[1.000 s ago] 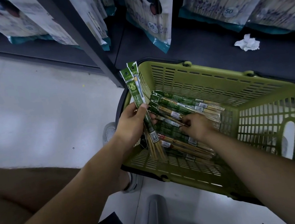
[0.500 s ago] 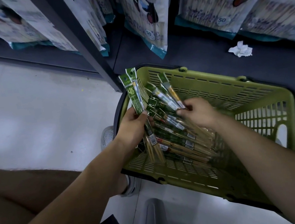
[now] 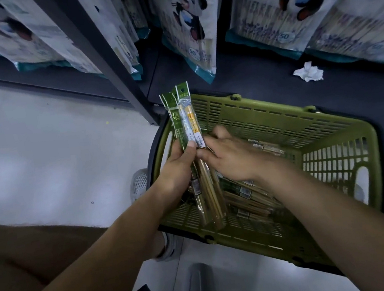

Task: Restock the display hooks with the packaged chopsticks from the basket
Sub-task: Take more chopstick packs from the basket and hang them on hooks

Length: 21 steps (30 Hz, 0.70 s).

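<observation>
Head view, left hand: the left hand is closed round a bundle of chopstick packets, with the thumb pressed across their front. The bundle stands nearly upright, over the near-left corner of the basket.
Head view, right hand: the right hand lies just right of the bundle with its fingers stretched out and holding nothing. The fingers are blurred. Its thumb tip touches the bundle beside the left thumb.
Bundle count: three header cards show at the top, two green and one above a yellow-and-white packet. Whether more packets sit behind them cannot be told.
Basket: one olive-green slotted shopping basket sits on the pale floor, against the base of the shelving.
Basket contents: loose chopstick packets lie flat in a pile, partly under the right forearm. They overlap too much to count.
Shelving: a dark bottom shelf runs behind the basket, and one grey shelf upright meets the floor near the basket's far-left corner.
On the shelf: several panda-printed bags and one crumpled tissue, the tissue well apart from both hands.
Floor: one grey shoe shows just left of the basket.
</observation>
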Each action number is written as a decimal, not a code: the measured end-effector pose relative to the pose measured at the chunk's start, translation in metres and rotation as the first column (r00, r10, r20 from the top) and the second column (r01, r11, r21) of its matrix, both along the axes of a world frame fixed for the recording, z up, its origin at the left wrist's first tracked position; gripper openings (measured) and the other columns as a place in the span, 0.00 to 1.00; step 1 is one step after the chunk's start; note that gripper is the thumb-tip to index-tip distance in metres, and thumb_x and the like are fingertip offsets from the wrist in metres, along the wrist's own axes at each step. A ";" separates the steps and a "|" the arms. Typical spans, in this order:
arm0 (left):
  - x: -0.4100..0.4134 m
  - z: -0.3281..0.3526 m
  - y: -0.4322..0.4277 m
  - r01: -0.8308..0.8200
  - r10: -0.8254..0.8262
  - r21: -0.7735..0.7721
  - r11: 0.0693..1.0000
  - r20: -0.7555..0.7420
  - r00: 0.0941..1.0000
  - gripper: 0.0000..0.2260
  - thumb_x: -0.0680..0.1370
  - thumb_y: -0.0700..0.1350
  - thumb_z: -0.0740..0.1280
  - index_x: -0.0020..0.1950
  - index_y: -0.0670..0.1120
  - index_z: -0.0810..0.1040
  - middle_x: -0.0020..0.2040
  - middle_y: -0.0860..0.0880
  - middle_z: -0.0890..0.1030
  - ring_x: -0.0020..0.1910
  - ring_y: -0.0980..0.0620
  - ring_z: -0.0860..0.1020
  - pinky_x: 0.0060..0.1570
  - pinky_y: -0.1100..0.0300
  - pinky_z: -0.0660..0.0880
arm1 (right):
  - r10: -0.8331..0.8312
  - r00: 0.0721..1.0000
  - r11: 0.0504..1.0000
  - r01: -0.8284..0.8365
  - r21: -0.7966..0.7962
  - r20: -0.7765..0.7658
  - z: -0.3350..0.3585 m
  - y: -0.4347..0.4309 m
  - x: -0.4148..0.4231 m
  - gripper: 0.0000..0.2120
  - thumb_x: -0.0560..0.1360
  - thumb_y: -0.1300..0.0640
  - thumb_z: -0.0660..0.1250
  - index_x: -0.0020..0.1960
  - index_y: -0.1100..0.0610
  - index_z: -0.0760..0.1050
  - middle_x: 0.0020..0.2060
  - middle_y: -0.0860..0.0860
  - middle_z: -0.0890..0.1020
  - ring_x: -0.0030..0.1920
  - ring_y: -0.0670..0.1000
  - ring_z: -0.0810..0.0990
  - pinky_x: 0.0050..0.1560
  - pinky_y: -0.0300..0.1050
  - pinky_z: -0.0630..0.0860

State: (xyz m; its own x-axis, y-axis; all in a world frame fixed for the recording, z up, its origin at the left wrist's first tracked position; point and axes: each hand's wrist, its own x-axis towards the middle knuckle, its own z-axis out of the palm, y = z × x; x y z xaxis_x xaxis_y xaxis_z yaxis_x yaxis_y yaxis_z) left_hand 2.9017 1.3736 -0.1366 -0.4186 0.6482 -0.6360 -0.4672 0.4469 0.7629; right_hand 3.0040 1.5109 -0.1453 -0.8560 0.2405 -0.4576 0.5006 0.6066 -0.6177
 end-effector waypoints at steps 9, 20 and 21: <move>-0.007 0.000 -0.005 0.068 -0.070 -0.018 0.997 -0.148 0.987 0.21 0.84 0.47 0.65 0.76 0.53 0.66 0.60 0.52 0.83 0.54 0.57 0.84 0.44 0.64 0.81 | -0.188 0.974 0.823 0.225 -0.521 0.123 -0.009 0.018 0.008 0.29 0.81 0.43 0.65 0.79 0.41 0.60 0.69 0.40 0.68 0.66 0.44 0.72 0.63 0.43 0.69; -0.015 0.000 -0.009 0.024 -0.055 -0.113 0.993 -0.273 0.961 0.19 0.84 0.53 0.63 0.75 0.58 0.63 0.61 0.48 0.78 0.61 0.43 0.79 0.61 0.38 0.78 | -0.289 0.905 0.954 0.300 0.012 0.311 -0.102 -0.002 0.072 0.28 0.75 0.45 0.74 0.72 0.52 0.72 0.65 0.53 0.79 0.59 0.55 0.80 0.56 0.48 0.79; -0.015 0.000 -0.009 0.018 -0.048 -0.115 0.993 -0.262 0.964 0.20 0.84 0.53 0.63 0.75 0.58 0.63 0.61 0.48 0.77 0.61 0.42 0.79 0.61 0.37 0.78 | -0.285 0.912 0.958 0.281 0.055 0.297 -0.106 -0.007 0.072 0.28 0.75 0.45 0.74 0.71 0.52 0.72 0.64 0.53 0.80 0.57 0.55 0.81 0.53 0.48 0.79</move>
